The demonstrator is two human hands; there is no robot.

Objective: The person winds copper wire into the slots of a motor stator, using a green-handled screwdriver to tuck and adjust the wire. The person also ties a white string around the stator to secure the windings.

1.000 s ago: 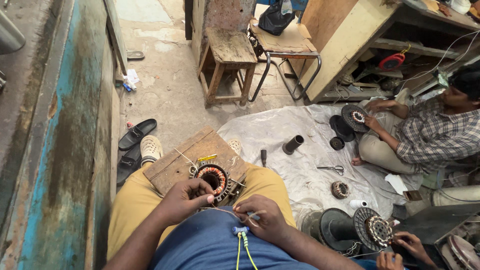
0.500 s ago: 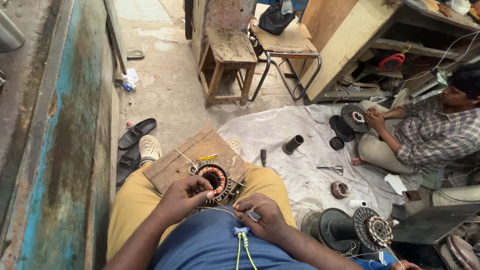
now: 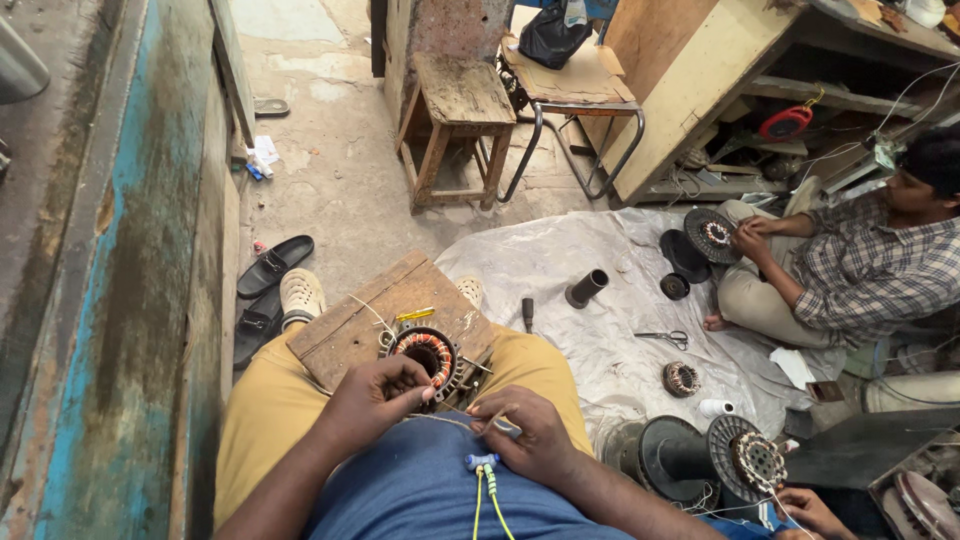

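A round motor stator with copper-orange wire coils and a grey metal core (image 3: 428,352) is lying on a worn brown wooden board (image 3: 345,330) that is resting across the person's lap, over the mustard-yellow trousers. The left hand (image 3: 375,400) is curling narrowly at the near rim of the stator, fingertips pinching a thin pale wire that is running across toward the other hand. The right hand (image 3: 530,435) is closing around a small slim tool with a bluish-grey handle (image 3: 505,428), held just beside the stator's near edge; which kind of tool it is, I cannot tell.

Judging by the stator, most of its ring is already looking filled with neat coils, so the winding seems largely done, and what appears left is dressing or tying the loose wire ends at the near side. A small yellow-handled tool (image 3: 415,314) is lying unused on the board behind the stator.

Compared with the earlier frames, both hands are staying at the same spot on the stator, with only slight shifts of the fingers. The seated co-worker in a checked shirt (image 3: 870,270) is still handling a dark round part, while another person's hand (image 3: 805,510) at the bottom right edge is now showing more beside a second wound disc (image 3: 750,460).
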